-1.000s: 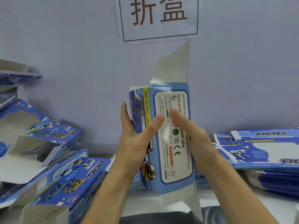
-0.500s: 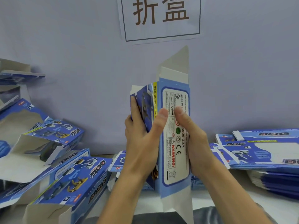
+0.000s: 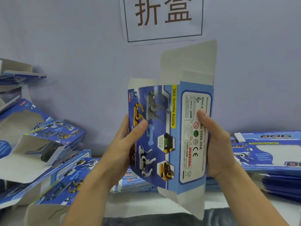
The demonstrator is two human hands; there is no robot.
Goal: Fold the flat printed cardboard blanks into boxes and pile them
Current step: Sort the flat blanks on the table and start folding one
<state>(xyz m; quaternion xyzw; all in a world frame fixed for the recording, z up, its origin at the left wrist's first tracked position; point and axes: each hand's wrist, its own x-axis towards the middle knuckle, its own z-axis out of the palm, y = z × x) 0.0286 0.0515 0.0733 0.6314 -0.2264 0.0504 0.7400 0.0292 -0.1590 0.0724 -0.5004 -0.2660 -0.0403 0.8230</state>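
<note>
I hold one blue printed cardboard blank upright in front of the wall, partly opened into a sleeve. Its picture panel with toy dogs faces me on the left and the white label panel on the right. Grey flaps stick out above and below. My left hand grips the left edge, thumb on the picture panel. My right hand grips the right edge, thumb on the label. A stack of flat blanks lies at the right. Folded boxes are piled at the left.
A paper sign with two large characters hangs on the grey wall behind. More flat blanks lie on the white table under my hands. The folded boxes at the left lie tilted over each other with open ends.
The blank has spread open: the picture panel has swung to face me and my hands have moved apart. The top flap now stands wider.
</note>
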